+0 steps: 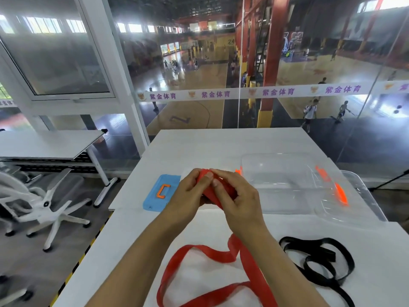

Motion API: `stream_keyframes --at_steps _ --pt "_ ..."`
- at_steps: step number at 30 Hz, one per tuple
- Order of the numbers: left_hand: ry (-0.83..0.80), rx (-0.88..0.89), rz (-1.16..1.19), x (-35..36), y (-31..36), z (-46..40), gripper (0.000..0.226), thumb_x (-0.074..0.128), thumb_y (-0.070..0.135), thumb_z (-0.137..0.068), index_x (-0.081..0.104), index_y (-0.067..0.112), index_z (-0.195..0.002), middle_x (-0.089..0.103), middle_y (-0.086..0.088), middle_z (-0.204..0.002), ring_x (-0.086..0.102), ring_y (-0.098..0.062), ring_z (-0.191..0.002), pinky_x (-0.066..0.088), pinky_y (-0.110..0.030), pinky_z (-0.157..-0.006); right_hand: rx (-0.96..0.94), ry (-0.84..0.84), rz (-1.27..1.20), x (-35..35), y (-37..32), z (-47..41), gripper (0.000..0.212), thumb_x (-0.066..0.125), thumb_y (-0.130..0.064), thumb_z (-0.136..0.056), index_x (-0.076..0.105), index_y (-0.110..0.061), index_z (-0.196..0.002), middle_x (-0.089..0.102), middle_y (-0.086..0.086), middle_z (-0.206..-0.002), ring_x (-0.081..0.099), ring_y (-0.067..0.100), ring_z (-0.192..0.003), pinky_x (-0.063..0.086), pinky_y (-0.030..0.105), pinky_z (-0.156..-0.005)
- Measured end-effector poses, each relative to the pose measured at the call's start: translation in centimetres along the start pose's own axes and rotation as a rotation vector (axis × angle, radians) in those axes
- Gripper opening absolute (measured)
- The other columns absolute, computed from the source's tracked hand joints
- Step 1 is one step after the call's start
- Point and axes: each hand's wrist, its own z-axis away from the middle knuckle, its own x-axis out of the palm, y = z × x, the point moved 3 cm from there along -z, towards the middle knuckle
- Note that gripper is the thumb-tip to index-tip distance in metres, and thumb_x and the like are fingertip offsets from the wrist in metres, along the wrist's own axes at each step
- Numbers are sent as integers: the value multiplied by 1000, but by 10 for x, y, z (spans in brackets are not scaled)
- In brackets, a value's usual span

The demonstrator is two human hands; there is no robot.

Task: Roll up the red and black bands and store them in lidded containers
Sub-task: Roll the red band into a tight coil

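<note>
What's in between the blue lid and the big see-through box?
In the head view, both hands, left and right, rolling the red band, sit between the blue lid and the clear box.

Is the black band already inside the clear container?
No, the black band lies loose on the white table, outside the clear container.

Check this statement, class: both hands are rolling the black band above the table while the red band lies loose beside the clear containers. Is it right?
Not quite: the colours are swapped. In the head view the left hand and right hand are rolling the red band, while the black band lies loose on the table near the clear containers.
</note>
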Motion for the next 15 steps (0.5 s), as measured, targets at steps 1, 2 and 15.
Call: stream_keyframes --at_steps 1,2,15 --pt "5 -13 24 1 -2 2 27 48 26 -105 63 6 -115 73 -14 -108 74 -24 -101 61 -36 -86 36 -5 -30 0 0 1 26 65 -23 -102 69 -31 -126 72 -20 -98 69 8 -97 50 12 -80" --pt "21 -22 45 1 -4 4 25 49 27 -105 64 9 -114 74 -10 -107 74 -23 -101 61 -32 -85 76 -4 -61 -1 0 2 25 66 -25 -101 66 -32 -125 70 -19 -90 69 9 -91 51 12 -75" --pt "312 -314 366 9 -37 4 17 63 25 -98 73 13 -107 73 -10 -99 71 -21 -83 57 -33 -71 37 -231 262 5 17 26 60 60 -49 -99 34 -49 -153 44 -24 -126 54 0 -113 49 14 -91"
